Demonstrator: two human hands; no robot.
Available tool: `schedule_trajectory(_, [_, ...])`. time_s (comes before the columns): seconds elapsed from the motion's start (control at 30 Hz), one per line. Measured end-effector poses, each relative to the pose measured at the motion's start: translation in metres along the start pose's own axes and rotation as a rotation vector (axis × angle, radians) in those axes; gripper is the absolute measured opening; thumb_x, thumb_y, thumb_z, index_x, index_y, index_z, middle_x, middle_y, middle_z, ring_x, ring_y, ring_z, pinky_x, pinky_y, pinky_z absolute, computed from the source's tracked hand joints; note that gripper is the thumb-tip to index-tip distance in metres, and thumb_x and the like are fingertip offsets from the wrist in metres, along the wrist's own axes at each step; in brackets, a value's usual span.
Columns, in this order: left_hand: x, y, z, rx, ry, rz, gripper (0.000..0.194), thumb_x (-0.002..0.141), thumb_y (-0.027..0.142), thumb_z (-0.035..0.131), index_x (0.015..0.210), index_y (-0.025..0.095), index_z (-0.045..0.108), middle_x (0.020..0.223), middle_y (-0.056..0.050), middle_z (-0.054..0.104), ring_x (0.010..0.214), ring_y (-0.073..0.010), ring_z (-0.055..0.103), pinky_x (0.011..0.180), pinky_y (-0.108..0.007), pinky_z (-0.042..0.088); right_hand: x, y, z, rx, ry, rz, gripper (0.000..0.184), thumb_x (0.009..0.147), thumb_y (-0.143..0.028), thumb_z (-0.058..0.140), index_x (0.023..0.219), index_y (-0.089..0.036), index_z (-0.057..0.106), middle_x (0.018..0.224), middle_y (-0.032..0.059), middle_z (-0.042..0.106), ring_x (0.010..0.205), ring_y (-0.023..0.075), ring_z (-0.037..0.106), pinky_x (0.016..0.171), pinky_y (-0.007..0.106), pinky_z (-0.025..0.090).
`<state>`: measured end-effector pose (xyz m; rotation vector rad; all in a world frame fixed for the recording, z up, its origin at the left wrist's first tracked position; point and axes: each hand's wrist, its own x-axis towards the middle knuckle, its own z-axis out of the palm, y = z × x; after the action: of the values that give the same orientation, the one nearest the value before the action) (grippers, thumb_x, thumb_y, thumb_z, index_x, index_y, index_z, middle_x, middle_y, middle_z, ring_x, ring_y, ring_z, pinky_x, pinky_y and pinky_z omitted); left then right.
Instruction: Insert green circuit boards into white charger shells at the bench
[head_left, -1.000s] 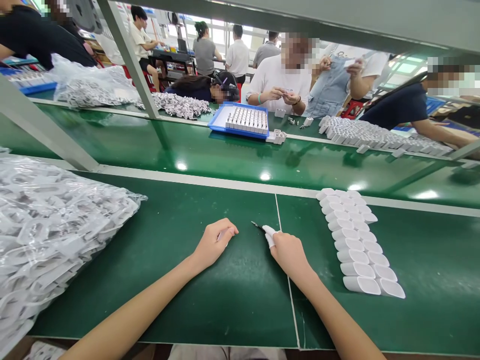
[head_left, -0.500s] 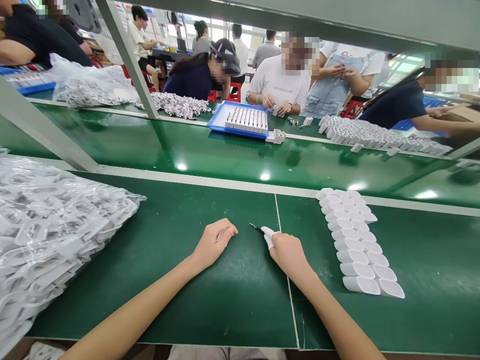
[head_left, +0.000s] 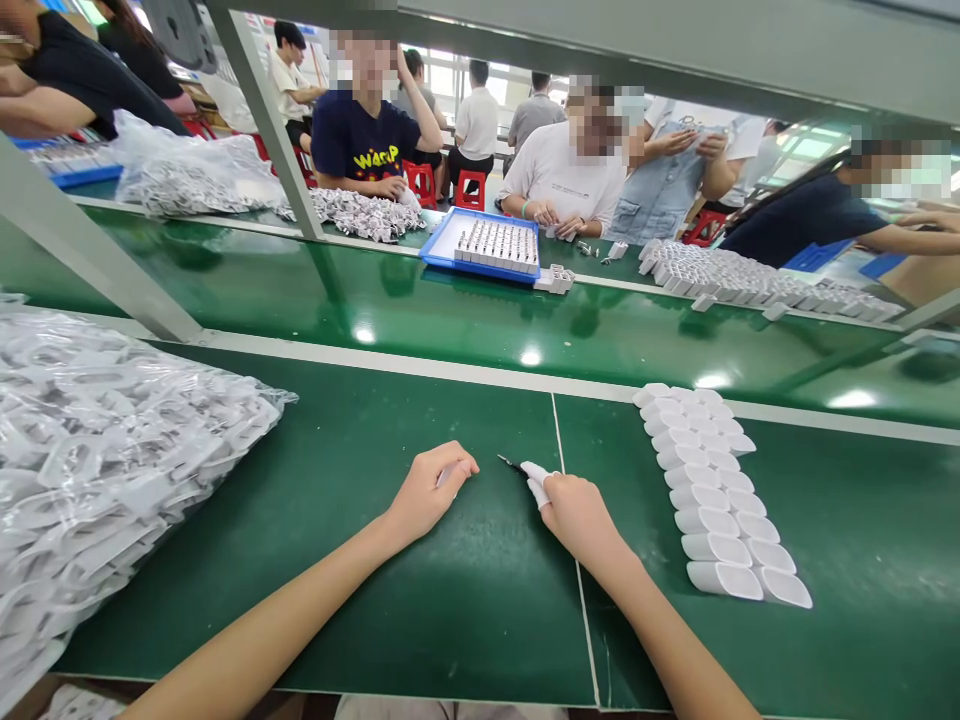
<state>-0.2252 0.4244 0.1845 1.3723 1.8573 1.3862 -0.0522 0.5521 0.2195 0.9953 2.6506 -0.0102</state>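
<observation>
My left hand (head_left: 427, 495) is closed above the green tabletop, fingers curled around a small white plastic part (head_left: 446, 474), most of it hidden by the fingers. Facing it, my right hand (head_left: 581, 512) grips a slim craft knife (head_left: 512, 463) with a dark handle and a pointed metal tip. White finger covers (head_left: 535, 478) sit on its thumb and forefinger. The tip points left towards my left hand, a small gap apart from it. To the right of my right hand stand white plastic housings (head_left: 709, 495) in two to three packed columns.
A clear bag of white plastic parts (head_left: 135, 460) fills the left side. Beyond a pale ledge (head_left: 420, 366), a blue tray (head_left: 480, 245) with rows of small parts stands on the opposite bench. Co-workers sit there. A slanted metal post (head_left: 97, 240) rises at left.
Both my hands keep nearly the same pose, with the knife still in the right. Across the bench, the co-worker in dark blue has sat upright.
</observation>
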Motion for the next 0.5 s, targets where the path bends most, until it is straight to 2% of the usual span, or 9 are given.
schedule_trajectory(0.13, [0.0,0.0001,0.0005,0.001,0.004,0.0,0.031,0.091,0.032,0.041,0.075,0.018,0.064,0.075,-0.003,0.065,0.07,-0.0153,0.058,0.066,-0.027,0.046,-0.0001,-0.0001,0.0008,-0.013,0.009,0.042,0.021,0.093,-0.007,0.047,0.087,-0.012,0.067,0.083,0.0066,0.068,0.071,0.0163,0.062,0.057,0.025,0.034])
schedule_trajectory(0.3, [0.0003,0.0002,0.0005,-0.001,0.0,-0.001,0.031,0.091,0.032,0.042,0.075,0.019,0.064,0.074,-0.002,0.064,0.07,-0.0151,0.057,0.066,-0.027,0.045,0.0005,0.0,0.0021,-0.005,-0.006,0.009,0.023,0.096,-0.013,0.046,0.086,-0.013,0.067,0.081,0.0052,0.068,0.07,0.016,0.063,0.057,0.025,0.032])
schedule_trajectory(0.4, [0.0,0.0007,0.0004,-0.006,0.0,-0.006,0.031,0.091,0.033,0.041,0.076,0.019,0.065,0.074,-0.003,0.064,0.069,-0.0152,0.056,0.065,-0.027,0.045,0.0001,-0.0003,0.0016,-0.013,0.004,0.044,0.025,0.095,-0.009,0.044,0.089,-0.012,0.067,0.082,0.0077,0.068,0.071,0.017,0.064,0.055,0.026,0.029])
schedule_trajectory(0.5, [-0.0002,0.0011,0.0004,-0.01,-0.004,-0.011,0.032,0.091,0.034,0.041,0.076,0.019,0.065,0.074,-0.003,0.064,0.069,-0.0153,0.056,0.065,-0.027,0.044,-0.0011,-0.0011,0.0014,-0.004,-0.001,0.019,0.023,0.094,-0.009,0.046,0.087,-0.015,0.068,0.08,0.0076,0.068,0.072,0.0174,0.066,0.055,0.026,0.027])
